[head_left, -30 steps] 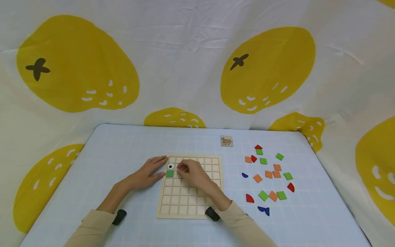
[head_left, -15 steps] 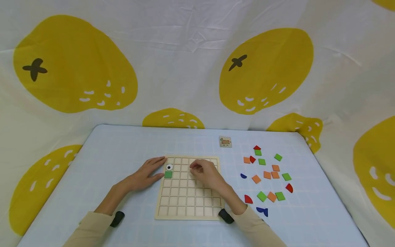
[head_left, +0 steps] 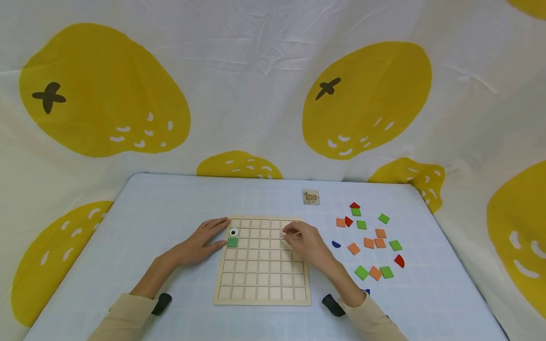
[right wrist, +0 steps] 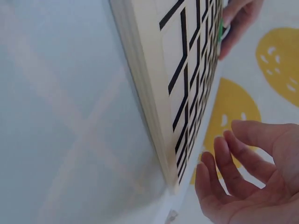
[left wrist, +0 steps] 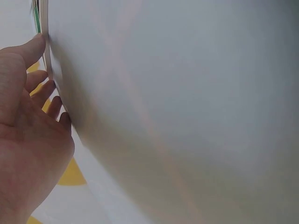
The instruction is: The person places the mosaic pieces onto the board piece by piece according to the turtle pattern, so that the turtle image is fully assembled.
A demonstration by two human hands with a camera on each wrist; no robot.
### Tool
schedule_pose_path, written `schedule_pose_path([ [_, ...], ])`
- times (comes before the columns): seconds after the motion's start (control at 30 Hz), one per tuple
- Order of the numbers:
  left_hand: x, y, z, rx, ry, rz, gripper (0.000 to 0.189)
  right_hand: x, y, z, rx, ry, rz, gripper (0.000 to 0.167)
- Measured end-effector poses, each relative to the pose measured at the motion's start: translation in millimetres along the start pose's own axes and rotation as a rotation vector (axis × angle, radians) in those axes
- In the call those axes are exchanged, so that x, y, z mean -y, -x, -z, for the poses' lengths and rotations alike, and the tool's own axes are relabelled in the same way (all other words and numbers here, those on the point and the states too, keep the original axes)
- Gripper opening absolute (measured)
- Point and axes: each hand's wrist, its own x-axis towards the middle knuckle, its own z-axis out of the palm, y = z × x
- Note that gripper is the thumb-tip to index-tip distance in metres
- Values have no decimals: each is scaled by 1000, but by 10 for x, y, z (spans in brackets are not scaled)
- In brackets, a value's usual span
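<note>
A square wooden grid board (head_left: pixel 258 266) lies on the table in the head view. In its left column are a white round tile with a black-dotted eye (head_left: pixel 233 232) and a dark green square tile (head_left: pixel 232 242) just below it. My left hand (head_left: pixel 199 243) rests at the board's left edge, thumb and fingertips touching the rim, fingers fairly straight. Over the board's upper right part hovers my right hand (head_left: pixel 310 245). In the right wrist view its fingers (right wrist: pixel 226 170) are loosely bent, thumb apart from them, with nothing between.
Right of the board lie several light green squares (head_left: pixel 361 273), orange squares (head_left: pixel 353 248), red quarter-round pieces (head_left: pixel 399 261) and blue pieces (head_left: pixel 336 244). My right forearm partly covers a blue piece (head_left: pixel 367 291). A small picture card (head_left: pixel 311 197) lies behind the board.
My right hand has moved rightward across the board, from beside the eye tile to the upper right columns. The left hand stays at the board's edge.
</note>
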Motion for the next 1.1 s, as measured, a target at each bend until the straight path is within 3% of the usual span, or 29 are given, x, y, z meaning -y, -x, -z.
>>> schedule_pose_path([
  [0.6,-2,6,-31,7,16,15,65,-299,354,356,-96,137,-94,23],
  [0.8,-5,23,-35,4,21,18,65,-394,486,465,-117,171,-81,23],
  [1.1,-10,22,-10,-9,42,-12,64,-467,703,584,-75,226,-134,25],
])
